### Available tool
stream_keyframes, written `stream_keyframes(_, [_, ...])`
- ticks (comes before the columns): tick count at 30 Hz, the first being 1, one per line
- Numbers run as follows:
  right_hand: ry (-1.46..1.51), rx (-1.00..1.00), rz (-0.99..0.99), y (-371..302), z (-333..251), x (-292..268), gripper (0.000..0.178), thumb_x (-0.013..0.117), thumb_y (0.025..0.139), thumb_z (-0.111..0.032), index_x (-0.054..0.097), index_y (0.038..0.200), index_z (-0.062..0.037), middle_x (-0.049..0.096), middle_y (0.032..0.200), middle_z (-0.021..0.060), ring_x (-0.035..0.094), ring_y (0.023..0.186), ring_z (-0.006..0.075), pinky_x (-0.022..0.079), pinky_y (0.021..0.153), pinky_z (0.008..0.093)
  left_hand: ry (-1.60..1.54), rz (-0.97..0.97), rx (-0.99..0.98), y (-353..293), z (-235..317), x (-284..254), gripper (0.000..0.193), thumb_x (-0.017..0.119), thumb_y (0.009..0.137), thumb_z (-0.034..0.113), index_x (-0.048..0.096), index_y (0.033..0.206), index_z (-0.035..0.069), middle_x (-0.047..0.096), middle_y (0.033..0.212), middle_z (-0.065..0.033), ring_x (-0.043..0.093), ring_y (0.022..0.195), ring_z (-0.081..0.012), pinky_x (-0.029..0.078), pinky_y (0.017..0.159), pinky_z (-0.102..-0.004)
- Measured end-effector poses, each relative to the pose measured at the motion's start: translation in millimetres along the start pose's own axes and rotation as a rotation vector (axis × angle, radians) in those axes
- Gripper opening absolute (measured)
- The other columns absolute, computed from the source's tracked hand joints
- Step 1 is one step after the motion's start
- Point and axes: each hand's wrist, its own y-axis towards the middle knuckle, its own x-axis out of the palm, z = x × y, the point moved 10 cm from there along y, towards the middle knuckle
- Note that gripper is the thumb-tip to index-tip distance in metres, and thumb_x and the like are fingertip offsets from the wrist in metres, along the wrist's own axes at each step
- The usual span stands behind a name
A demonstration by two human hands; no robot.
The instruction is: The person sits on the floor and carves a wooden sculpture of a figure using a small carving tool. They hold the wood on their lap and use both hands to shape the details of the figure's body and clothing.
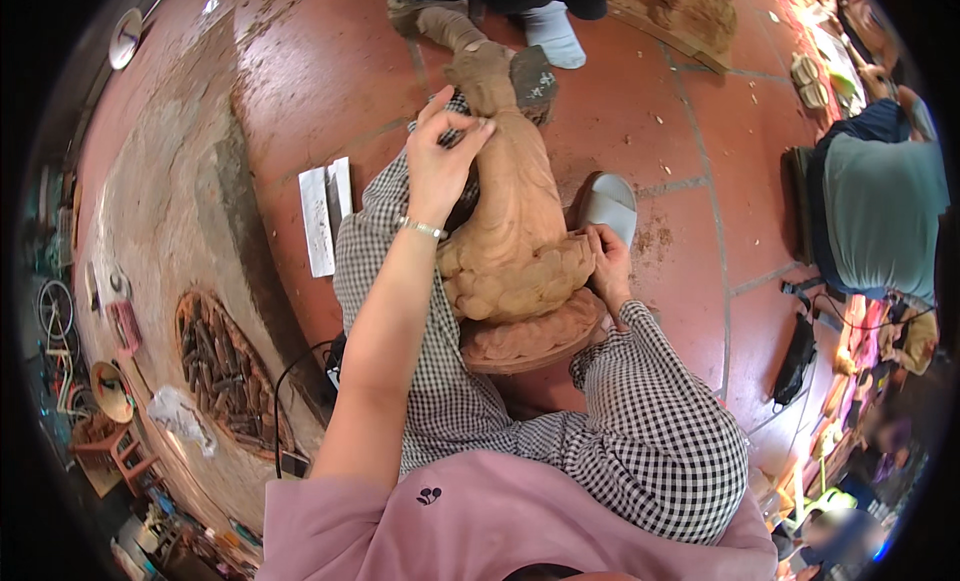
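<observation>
A brown wood carving (515, 196) lies lengthwise between my knees, its narrow end away from me. Its broad lower part has a lumpy, petal-like relief, and a rounded carved base (535, 336) sits closest to my body. At the upper left of the carving is my left hand (445, 156), thumb and forefinger brought together in a pinch against its edge. Whatever is between those fingertips is too small to make out. My right hand (610, 266) is closed on the right rim of the broad part, some fingers hidden behind it.
A dark block (533, 84) with pale marks supports the far end. Another person's foot in a white sock (553, 36) is beyond it. A grey slipper (610, 206) lies right, folded paper (318, 216) left. A long slab (190, 181) holds a tray of carving tools (222, 366).
</observation>
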Motion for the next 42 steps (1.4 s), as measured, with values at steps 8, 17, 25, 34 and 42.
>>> stream_keyframes(8, [-0.009, 0.010, -0.038, 0.1, -4.0, -5.7, 0.029, 0.060, 0.100, -0.027, 0.068, 0.098, 0.0007, 0.072, 0.087, 0.0051, 0.061, 0.082, 0.0096, 0.050, 0.076, 0.0274, -0.189, -0.106, -0.206, -42.3, -20.1, 7.7, 0.018, 0.083, 0.077, 0.017, 0.072, 0.083, 0.004, 0.045, 0.147, -0.0279, 0.038, 0.142, -0.0330, 0.034, 0.111, -0.0416])
stream_keyframes(17, [-0.053, 0.029, -0.007, 4.2, 10.2, -8.0, 0.030, 0.061, 0.099, -0.031, 0.069, 0.099, -0.0019, 0.072, 0.084, 0.0044, 0.062, 0.079, 0.0105, 0.050, 0.074, 0.0281, -0.225, -0.016, -0.163, -9.3, -12.6, 17.9, 0.020, 0.076, 0.086, 0.011, 0.060, 0.077, 0.001, 0.050, 0.144, -0.0232, 0.055, 0.123, -0.0201, 0.045, 0.098, -0.0329])
stream_keyframes(25, [-0.029, 0.032, -0.029, 1.4, 1.4, -3.7, 0.029, 0.060, 0.100, -0.030, 0.069, 0.099, -0.0022, 0.071, 0.084, 0.0038, 0.062, 0.079, 0.0093, 0.050, 0.075, 0.0269, 0.316, 0.036, 0.187, -21.7, 48.6, 25.2, 0.020, 0.073, 0.080, 0.007, 0.054, 0.078, 0.001, 0.065, 0.126, -0.0202, 0.067, 0.099, -0.0332, 0.053, 0.083, -0.0388])
stream_keyframes(34, [-0.017, 0.018, -0.026, 1.8, -5.4, -5.5, 0.029, 0.059, 0.100, -0.027, 0.069, 0.099, -0.0003, 0.071, 0.085, 0.0027, 0.060, 0.080, 0.0081, 0.050, 0.075, 0.0264, 0.433, 0.037, 0.276, -35.5, 55.1, 36.3, 0.022, 0.069, 0.080, 0.002, 0.047, 0.077, -0.001, 0.064, 0.126, -0.0180, 0.069, 0.090, -0.0287, 0.054, 0.068, -0.0321])
stream_keyframes(42, [0.093, 0.069, -0.081, 3.9, 4.2, -0.9, 0.027, 0.057, 0.102, -0.025, 0.067, 0.099, 0.0003, 0.069, 0.087, 0.0024, 0.060, 0.079, 0.0083, 0.050, 0.073, 0.0262, 0.423, 0.177, 0.328, -15.1, 42.5, 10.6, 0.019, 0.079, 0.082, 0.016, 0.073, 0.092, 0.000, 0.068, 0.115, -0.0148, 0.068, 0.091, -0.0242, 0.053, 0.081, -0.0337])
